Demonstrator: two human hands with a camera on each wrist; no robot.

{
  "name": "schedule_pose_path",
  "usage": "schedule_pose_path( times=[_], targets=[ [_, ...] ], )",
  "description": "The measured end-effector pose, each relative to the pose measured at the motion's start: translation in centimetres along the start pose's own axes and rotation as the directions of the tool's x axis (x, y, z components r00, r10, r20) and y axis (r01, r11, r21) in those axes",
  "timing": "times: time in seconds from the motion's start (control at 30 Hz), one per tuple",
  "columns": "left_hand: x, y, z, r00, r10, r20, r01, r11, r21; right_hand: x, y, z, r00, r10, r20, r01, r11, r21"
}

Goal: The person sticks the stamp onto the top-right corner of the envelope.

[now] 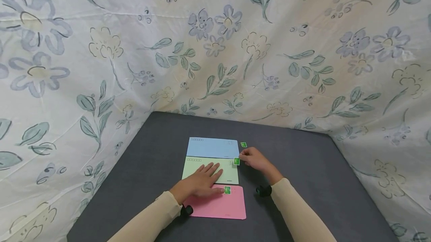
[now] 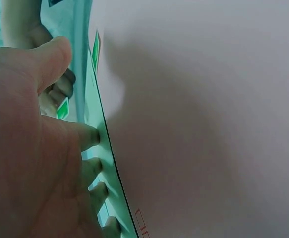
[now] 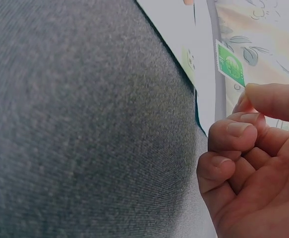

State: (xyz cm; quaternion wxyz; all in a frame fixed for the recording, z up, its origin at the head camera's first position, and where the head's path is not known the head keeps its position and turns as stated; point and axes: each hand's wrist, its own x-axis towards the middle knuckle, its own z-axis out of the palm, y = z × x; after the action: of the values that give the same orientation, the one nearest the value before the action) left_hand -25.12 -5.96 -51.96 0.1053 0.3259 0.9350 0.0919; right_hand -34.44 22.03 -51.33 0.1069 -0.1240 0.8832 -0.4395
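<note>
Small green paper stamp (image 1: 237,161) is jutting from the right hand (image 1: 254,158), whose thumb and forefinger are pinching one corner, probably keeping its edges visible; it is looking flat, with a white border and pale motif. It is sitting at the upper right corner of a pale-green paper envelope (image 1: 229,177), contact being unclear. Fingers spread, the left hand (image 1: 201,182) is lying across that envelope and a pink paper envelope (image 1: 219,208), presumably steadying them. A light-blue paper envelope (image 1: 212,148) is lying towards the far edge of the dark tabletop (image 1: 303,167).
</note>
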Motion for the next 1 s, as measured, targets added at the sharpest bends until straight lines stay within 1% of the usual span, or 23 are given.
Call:
schedule_pose_path(
  times=[0.33,0.57,1.0],
  targets=[
    [-0.02,-0.03,-0.01,1.000,0.001,-0.002,-0.001,1.000,-0.010,0.28,-0.50,0.23,1.000,0.025,-0.007,-0.025,0.999,-0.023],
    [0.03,-0.20,0.14,1.000,0.000,-0.002,0.000,1.000,-0.006,0.45,-0.84,0.47,1.000,0.017,-0.004,-0.017,0.999,-0.031],
    [0.26,-0.37,0.36,1.000,-0.001,-0.001,0.001,1.000,0.002,0.62,-0.77,0.82,1.000,0.023,0.006,-0.023,1.000,-0.005]
  ],
)
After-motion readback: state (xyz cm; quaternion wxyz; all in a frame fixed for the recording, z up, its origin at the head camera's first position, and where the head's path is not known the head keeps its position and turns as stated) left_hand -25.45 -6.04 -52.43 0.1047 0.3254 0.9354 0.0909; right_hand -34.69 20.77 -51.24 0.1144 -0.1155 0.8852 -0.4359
